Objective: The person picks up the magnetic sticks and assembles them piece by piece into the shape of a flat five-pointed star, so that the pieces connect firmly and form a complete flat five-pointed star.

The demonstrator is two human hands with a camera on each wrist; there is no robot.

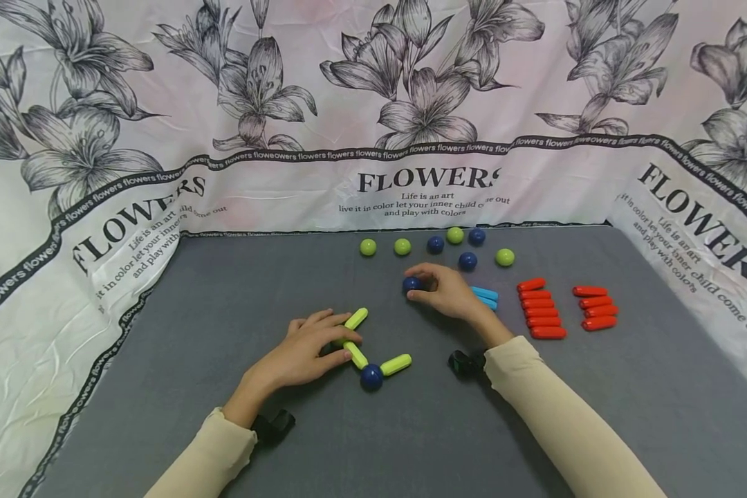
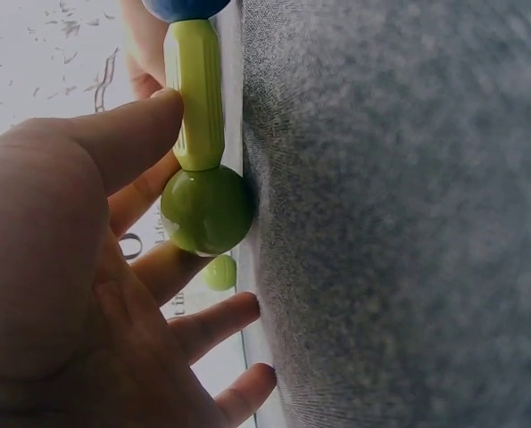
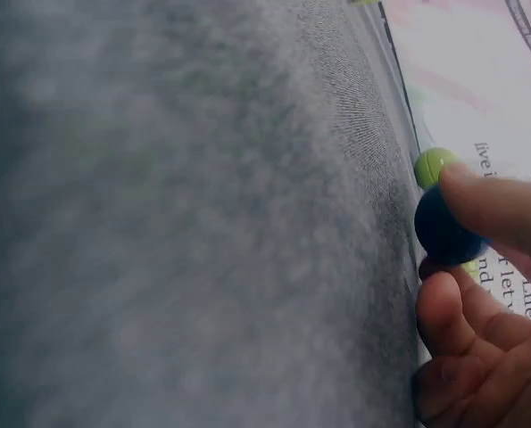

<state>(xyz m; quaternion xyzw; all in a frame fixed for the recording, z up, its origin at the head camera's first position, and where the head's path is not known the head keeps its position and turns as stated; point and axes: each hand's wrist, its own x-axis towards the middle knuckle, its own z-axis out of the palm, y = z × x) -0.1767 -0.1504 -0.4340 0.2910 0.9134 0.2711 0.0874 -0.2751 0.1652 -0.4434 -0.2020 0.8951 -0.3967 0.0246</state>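
L hand (image 1: pixel 311 351) is pinching a yellow stick (image 1: pixel 357 355) joined to the near blue ball (image 1: pixel 371 377), prob. steadying both. R hand (image 1: pixel 443 293) is holding a loose blue ball (image 1: pixel 411 284) farther right, likely so it isn't rolling.

On the white, flower-printed sheet (image 1: pixel 348 124) I read "FLOWERS" and "Life is an art"; its black band (image 1: pixel 348 154) repeats "flowers".

The worktop (image 1: pixel 224 297) is grey. On it lie red sticks (image 1: pixel 543 322), blue sticks (image 1: pixel 485 292), green balls (image 1: pixel 402 247), blue balls (image 1: pixel 435 244) and a stick-and-ball chain (image 1: pixel 356 355).
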